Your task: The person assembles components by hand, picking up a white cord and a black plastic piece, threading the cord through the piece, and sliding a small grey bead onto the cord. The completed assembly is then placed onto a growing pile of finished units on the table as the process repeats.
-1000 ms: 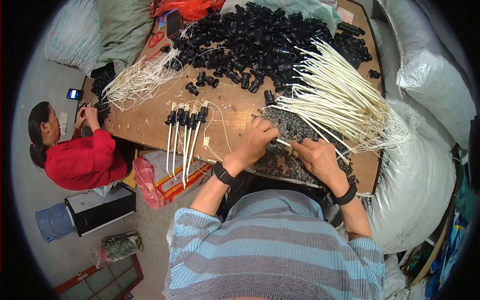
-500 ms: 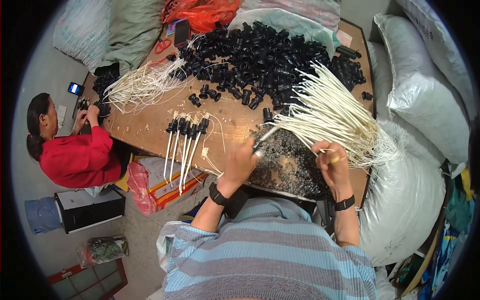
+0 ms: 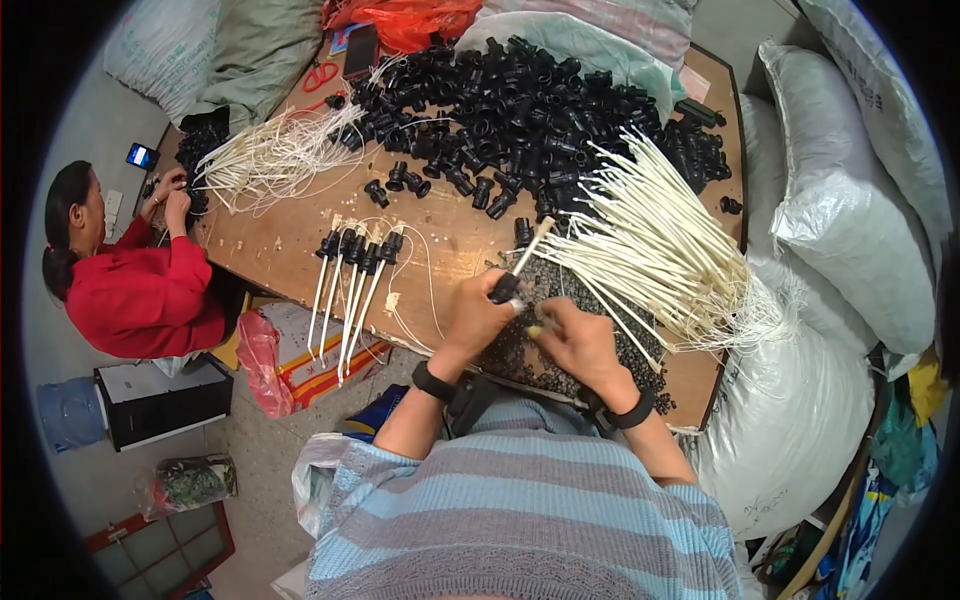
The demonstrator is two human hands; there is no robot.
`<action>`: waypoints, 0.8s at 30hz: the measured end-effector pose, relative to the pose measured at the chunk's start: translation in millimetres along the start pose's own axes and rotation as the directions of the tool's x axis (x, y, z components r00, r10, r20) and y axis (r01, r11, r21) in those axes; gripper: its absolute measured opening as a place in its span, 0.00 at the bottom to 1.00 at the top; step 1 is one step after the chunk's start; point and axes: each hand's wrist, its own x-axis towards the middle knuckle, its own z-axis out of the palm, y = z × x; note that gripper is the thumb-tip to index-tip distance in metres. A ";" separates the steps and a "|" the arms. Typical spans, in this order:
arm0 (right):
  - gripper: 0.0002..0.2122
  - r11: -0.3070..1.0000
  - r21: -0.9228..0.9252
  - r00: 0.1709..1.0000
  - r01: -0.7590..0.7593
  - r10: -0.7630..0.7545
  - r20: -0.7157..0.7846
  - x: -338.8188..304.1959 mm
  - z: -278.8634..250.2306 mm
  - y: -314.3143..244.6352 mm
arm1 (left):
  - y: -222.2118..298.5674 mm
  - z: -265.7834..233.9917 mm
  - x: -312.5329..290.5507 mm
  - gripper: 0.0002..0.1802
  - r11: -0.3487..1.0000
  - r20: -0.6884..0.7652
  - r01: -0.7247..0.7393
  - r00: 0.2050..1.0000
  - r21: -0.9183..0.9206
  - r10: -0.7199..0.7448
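Observation:
My left hand [image 3: 478,318] is closed around a black plastic fitting [image 3: 505,288], from which a whitish stick-like tube [image 3: 533,247] points up and away. Close beside it on the right, my right hand [image 3: 585,345] has its fingers curled toward the fitting's lower end; whatever lies in its pinch is hidden. Something yellow shows on one of its fingers. Beneath both hands spreads a layer of small dark pieces [image 3: 640,375]. To their right lies a big bundle of cream tubes [image 3: 680,255] with thin strings at one end. Left of my hands, several tubes with black fittings on them [image 3: 358,262] lie in a row.
A heap of black fittings [image 3: 510,125] covers the far part of the brown table [image 3: 290,255]. Further left lie stringed white tubes [image 3: 265,160] and red scissors [image 3: 320,75]. Full white sacks [image 3: 835,190] crowd the right edge. A person in red [image 3: 145,295] works at the far left.
My right hand has come from the tube bundle across to my left hand. The held tube has swung more upright. One tube now sticks out from the bundle toward me. The whole view has shifted slightly.

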 end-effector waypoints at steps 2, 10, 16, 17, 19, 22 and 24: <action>0.12 0.988 0.100 0.989 -0.122 0.130 -0.077 -1.8 -10.4 4.4 | 2.0 -14.4 0.1 0.09 0.996 -0.023 0.044 0.999 0.082 -0.042; 0.09 0.993 0.025 0.993 0.113 -0.112 -0.042 -3.2 -2.6 5.0 | 6.6 8.1 -2.8 0.13 0.994 0.109 -0.093 0.989 -0.058 0.099; 0.07 0.997 0.003 0.996 -0.081 0.082 -0.047 -0.5 -7.1 0.3 | -9.5 2.8 -8.6 0.22 0.823 0.086 -0.389 0.917 0.413 0.390; 0.07 0.994 0.017 0.991 -0.110 0.111 -0.074 -1.2 -5.7 2.7 | -2.4 -0.9 -9.9 0.25 0.782 0.149 -0.375 0.925 0.498 0.349; 0.07 0.991 0.042 0.989 -0.125 0.128 -0.077 -0.6 -4.7 2.8 | 0.5 -0.5 -10.6 0.24 0.752 0.167 -0.390 0.919 0.532 0.358; 0.08 0.989 0.076 0.987 -0.130 0.136 -0.088 0.0 0.2 3.1 | 3.7 1.7 -14.6 0.23 0.716 0.178 -0.408 0.909 0.566 0.377; 0.08 0.991 0.055 0.988 -0.123 0.127 -0.086 -0.1 2.3 3.4 | 3.3 3.2 -16.1 0.22 0.717 0.172 -0.411 0.907 0.563 0.385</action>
